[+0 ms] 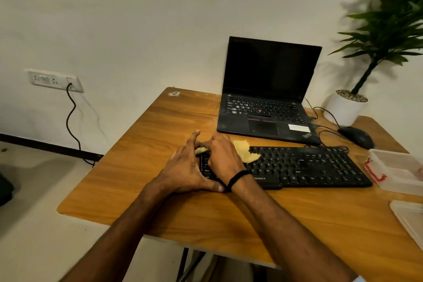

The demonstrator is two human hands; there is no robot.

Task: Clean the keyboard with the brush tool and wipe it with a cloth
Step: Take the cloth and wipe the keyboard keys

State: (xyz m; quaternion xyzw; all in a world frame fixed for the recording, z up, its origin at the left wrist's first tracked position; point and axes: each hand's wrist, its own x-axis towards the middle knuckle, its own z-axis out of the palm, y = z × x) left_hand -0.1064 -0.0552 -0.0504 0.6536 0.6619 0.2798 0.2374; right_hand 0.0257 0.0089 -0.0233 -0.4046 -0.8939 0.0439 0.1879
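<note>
keyboard (304, 165) long axis left-right across table (142, 135); left hand (185, 167) fingers spread, bracing its left end; right hand (223, 155) fingers bent, gripping cloth (247, 152)

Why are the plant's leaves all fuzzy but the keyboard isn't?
Head view: the plant sits in the corner, where this wide-angle picture smears, perhaps from head motion; the keyboard, the cloth, the left hand and the right hand lie near the middle of that view and look sharper; warm light throws the plant's soft shadow on the wall.
</note>
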